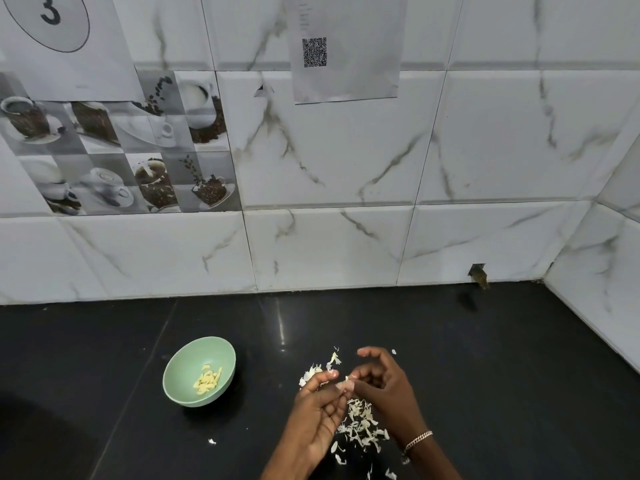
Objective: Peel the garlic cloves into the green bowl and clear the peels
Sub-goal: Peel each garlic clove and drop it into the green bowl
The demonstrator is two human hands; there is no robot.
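Peels (362,426) under left hand (318,410) and right hand (388,388), garlic clove (346,378) between fingers (325,377)

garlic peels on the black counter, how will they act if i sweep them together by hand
The thin, curled white garlic peels look light and floppy, so they would probably scatter rather than slide together. The stray flakes lying apart on the glossy black counter suggest they drift easily.

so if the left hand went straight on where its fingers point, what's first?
The right hand. The left hand points up-right and its fingertips seem to meet the right's, a small pale bit pinched between them; depth unclear.
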